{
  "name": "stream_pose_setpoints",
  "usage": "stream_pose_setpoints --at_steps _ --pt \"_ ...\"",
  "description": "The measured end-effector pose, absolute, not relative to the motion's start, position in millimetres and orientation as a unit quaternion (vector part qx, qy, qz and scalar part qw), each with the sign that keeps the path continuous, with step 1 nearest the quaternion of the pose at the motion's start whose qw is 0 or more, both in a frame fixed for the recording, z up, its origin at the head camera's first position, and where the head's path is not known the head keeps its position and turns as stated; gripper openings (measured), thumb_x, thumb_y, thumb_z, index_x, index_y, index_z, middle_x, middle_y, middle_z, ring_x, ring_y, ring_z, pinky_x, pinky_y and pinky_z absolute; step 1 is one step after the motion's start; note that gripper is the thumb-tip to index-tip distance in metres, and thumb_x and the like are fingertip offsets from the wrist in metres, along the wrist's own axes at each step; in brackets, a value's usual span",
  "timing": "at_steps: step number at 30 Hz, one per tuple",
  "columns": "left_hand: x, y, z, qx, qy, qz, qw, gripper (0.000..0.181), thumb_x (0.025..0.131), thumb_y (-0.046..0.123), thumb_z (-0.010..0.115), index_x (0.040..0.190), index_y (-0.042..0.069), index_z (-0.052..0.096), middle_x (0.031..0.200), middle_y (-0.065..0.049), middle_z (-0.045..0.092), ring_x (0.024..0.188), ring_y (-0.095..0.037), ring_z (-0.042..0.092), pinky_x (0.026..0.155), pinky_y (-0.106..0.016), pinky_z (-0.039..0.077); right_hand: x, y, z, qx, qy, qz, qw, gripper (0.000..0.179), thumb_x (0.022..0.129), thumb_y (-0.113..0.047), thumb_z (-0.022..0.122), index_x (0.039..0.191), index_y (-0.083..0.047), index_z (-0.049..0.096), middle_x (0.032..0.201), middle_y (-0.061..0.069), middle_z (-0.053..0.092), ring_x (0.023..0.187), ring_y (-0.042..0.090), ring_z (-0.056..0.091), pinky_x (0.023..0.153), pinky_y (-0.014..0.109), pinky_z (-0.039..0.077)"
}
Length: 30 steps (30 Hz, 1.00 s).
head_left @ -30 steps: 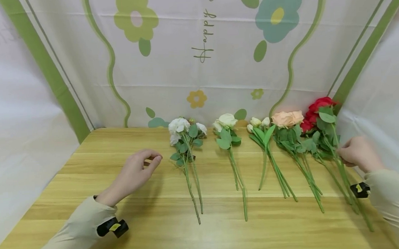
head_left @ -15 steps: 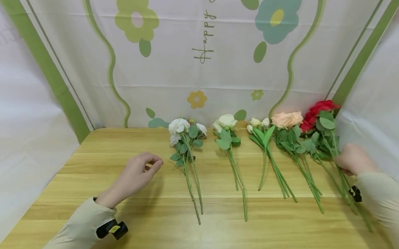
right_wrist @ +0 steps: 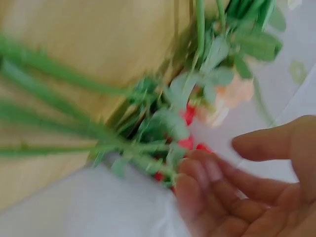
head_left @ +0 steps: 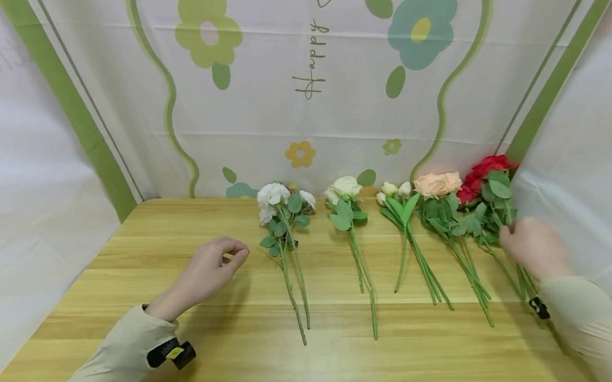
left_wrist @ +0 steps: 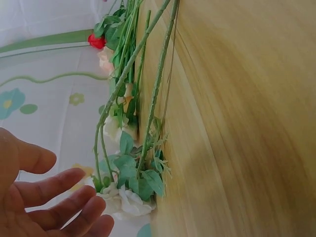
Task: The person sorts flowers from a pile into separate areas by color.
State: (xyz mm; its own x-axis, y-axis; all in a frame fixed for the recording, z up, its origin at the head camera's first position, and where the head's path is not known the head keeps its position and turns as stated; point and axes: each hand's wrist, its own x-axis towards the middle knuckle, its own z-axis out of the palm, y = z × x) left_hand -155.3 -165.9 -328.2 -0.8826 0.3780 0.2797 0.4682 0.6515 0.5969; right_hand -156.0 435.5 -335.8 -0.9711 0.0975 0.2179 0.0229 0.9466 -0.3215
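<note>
My left hand (head_left: 206, 271) hovers over the table to the left of the white flowers (head_left: 273, 197), apart from them. Its fingers are loosely bent with nothing between them, and the left wrist view shows the thumb apart from the fingertips. At the far right, my right hand (head_left: 537, 248) is beside the stems of the red roses (head_left: 487, 176). In the right wrist view the thumb stands away from the loosely bent fingers, and no stem lies between them. The fingertips are close to the leaves and red petals; whether they touch is unclear. That view is blurred.
A white rose bunch (head_left: 346, 188), cream tulips (head_left: 396, 191) and peach roses (head_left: 437, 185) lie in a row on the wooden table (head_left: 216, 363), blooms toward the back. A printed cloth (head_left: 260, 101) hangs behind; white sheeting (head_left: 597, 199) borders the right side.
The red roses have come down slightly toward the table. My right hand has shifted left and a little toward me. My left hand has barely moved.
</note>
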Motion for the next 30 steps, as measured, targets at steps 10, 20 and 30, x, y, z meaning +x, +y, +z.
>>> stream_pose_setpoints --at_steps 10,20,30 --pt "-151 -161 -328 -0.264 -0.903 -0.321 0.108 0.015 0.100 0.013 0.060 0.103 0.006 0.073 0.114 -0.011 0.066 0.101 -0.026 0.063 0.081 -0.046 0.053 -140 349 -332 0.072 -0.946 0.186 0.256 0.022 0.095 -0.008 0.059 0.097 0.011 0.069 0.084 0.022 0.066 0.066 0.030 0.060 0.057 0.048 0.049" --pt "-127 -152 -326 -0.267 -0.907 -0.278 0.167 0.015 0.098 0.013 0.062 0.107 0.003 0.071 0.118 -0.011 0.063 0.113 -0.031 0.058 0.092 -0.049 0.048 -101 297 -332 0.103 -0.921 0.224 0.301 0.017 0.096 -0.014 0.064 0.098 0.001 0.071 0.093 0.011 0.064 0.078 0.028 0.062 0.061 0.038 0.050" --pt "-123 -165 -319 -0.218 -0.908 -0.265 0.241 0.023 0.095 0.007 0.064 0.116 -0.003 0.066 0.123 -0.020 0.060 0.117 -0.040 0.052 0.093 -0.057 0.043 -91 296 -316 0.071 -0.926 0.240 0.281 0.040 0.102 -0.030 0.054 0.113 0.007 0.066 0.119 0.025 0.057 0.108 0.046 0.051 0.084 0.063 0.039"
